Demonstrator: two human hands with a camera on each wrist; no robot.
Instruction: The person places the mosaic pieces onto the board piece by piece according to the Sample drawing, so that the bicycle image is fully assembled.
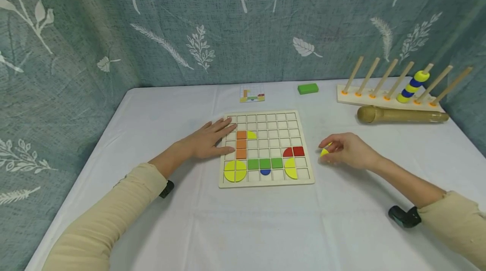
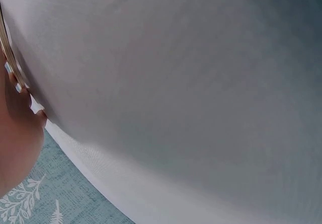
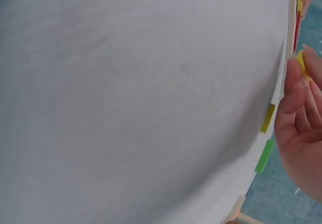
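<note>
A pale wooden grid board [image 1: 266,185] lies on the white cloth. My left hand [image 1: 208,139] rests on its left edge, fingers spread and fairly straight. Right of the board, my right hand [image 1: 347,150] pinches a small yellow piece [image 3: 303,66] between thumb and fingers, above the cloth; its full shape is hidden. Set in the grid are orange squares [image 1: 241,144], a yellow quarter circle [image 1: 251,135], a full yellow circle [image 1: 230,174], green squares [image 1: 264,163], a blue half circle [image 1: 265,172], red pieces [image 1: 298,151] and a yellow half circle [image 1: 290,169].
Behind the board lies a small pattern card [image 1: 252,93], with a green block [image 1: 308,89] to its right. At the back right stands a peg rack [image 1: 345,96] with yellow and blue beads on one peg. A brown wooden stick [image 1: 406,115] lies before it.
</note>
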